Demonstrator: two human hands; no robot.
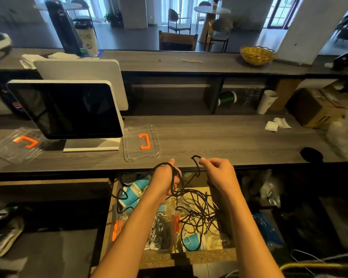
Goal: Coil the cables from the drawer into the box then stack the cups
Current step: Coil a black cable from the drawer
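A black cable [197, 209] trails up out of the open drawer [207, 255] below the counter. My left hand [165, 177] holds several loops of it wound round the palm. My right hand [217, 169] pinches the cable's free stretch just right of the left hand, above the drawer's back edge. In the drawer sits a clear box [117, 229] with orange latches, holding white and grey cables [159, 233]. A white paper cup [266, 102] leans on the shelf at the far right, beside a dark green cup [227, 98] lying on its side.
Two clear lids with orange handles [143, 142] [18, 144] lie on the counter, on either side of a screen on a stand [68, 109]. White tissues [277, 123] and a cardboard box [319, 111] are at the right. A yellow basket [257, 55] sits on the upper ledge.
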